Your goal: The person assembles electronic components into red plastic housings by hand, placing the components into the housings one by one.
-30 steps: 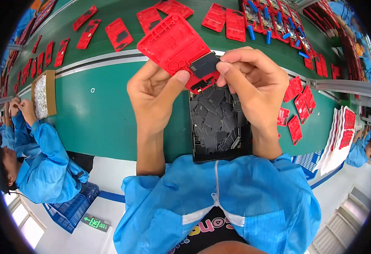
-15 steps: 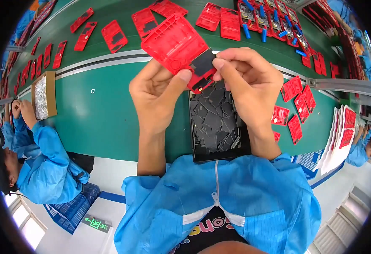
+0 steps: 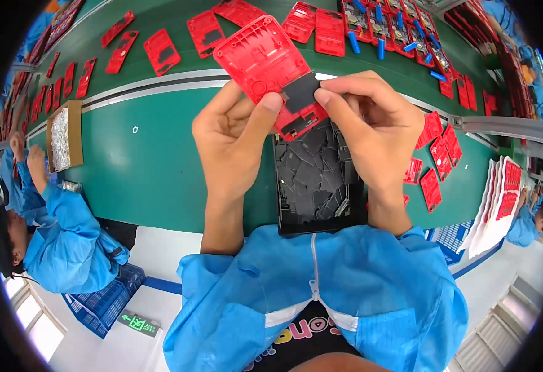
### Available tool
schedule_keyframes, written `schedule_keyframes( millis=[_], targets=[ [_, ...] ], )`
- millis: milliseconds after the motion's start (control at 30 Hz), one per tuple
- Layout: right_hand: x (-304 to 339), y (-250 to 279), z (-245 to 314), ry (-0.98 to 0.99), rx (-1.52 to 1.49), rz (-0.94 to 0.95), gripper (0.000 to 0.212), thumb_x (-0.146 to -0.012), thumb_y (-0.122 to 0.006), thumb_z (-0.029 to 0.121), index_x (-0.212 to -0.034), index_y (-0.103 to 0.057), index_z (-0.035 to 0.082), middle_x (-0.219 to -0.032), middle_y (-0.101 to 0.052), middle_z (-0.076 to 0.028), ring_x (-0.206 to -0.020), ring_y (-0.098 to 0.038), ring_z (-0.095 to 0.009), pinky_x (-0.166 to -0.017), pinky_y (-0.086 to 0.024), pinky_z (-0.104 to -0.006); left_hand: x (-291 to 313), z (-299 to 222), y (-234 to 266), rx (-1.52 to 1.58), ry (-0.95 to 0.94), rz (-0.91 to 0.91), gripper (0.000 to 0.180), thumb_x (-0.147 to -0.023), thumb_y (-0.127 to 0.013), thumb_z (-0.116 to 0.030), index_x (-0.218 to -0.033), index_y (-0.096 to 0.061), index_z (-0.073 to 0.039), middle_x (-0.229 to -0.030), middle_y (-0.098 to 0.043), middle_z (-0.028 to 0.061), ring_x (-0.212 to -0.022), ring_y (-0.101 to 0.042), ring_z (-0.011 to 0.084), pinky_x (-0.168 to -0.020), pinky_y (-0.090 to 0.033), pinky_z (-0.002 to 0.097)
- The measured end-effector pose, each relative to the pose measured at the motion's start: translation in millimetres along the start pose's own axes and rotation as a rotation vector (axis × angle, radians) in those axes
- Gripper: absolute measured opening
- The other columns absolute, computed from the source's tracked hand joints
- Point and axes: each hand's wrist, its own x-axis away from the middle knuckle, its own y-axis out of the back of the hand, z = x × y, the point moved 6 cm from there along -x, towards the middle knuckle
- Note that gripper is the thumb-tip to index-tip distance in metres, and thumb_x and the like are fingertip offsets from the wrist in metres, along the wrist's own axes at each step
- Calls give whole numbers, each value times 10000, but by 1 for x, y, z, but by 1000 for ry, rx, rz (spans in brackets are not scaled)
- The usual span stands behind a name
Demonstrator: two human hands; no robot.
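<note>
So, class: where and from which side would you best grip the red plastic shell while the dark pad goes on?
Probably at its near left edge, as the left hand does: the red plastic shell tilts away, leaving the dark pad clear for the right hand.

Head view. The left hand (image 3: 231, 133) grips a red plastic cover (image 3: 262, 59) by its lower edge, thumb on its face. The right hand (image 3: 370, 127) pinches a dark grey pad (image 3: 299, 92) against the cover's corner. Beneath both hands, a black tray (image 3: 284, 226) of grey pads rests on the green table (image 3: 141, 161). Red covers (image 3: 436, 152) lie nearby.
</note>
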Motion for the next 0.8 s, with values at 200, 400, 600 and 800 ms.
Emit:
schedule_keyframes(
  millis=[200, 400, 600, 800],
  targets=[
    [3, 2, -5, -118, -147, -55, 159, -826, -769, -89, -968, -762, -19, -802, -633, 6, -605, -430, 11, -533, -326, -184, 5, 2, -3, -17, 19, -1, 357, -980, -650, 7, -1314, -583, 113, -1094, -741, 154, -939, -699, 128, -778, -578, 261],
    [2, 7, -5, -46, -116, 31, 170, -834, -759, -91, -985, -770, -14, -814, -629, 2, -606, -445, 5, -533, -327, -188, 8, 1, -5, -46, 15, -26, 354, -981, -649, 6, -1313, -585, 110, -1087, -742, 152, -936, -698, 128, -784, -577, 257],
    [2, 9, -1, -27, -102, 100, 179, -831, -752, -94, -983, -773, -3, -806, -618, 4, -607, -455, -3, -528, -324, -193, 11, -1, -5, -39, 12, -21, 342, -975, -652, 13, -1301, -596, 104, -1066, -744, 144, -918, -701, 132, -773, -586, 256],
    [9, 6, 16, 104, 106, 55, 208, -799, -766, -86, -977, -771, 22, -804, -620, -29, -624, -526, -54, -526, -379, -211, 14, 0, -6, -60, 27, -36, 340, -966, -660, 14, -1289, -601, 102, -1057, -746, 147, -898, -704, 128, -773, -588, 255]
  ],
)
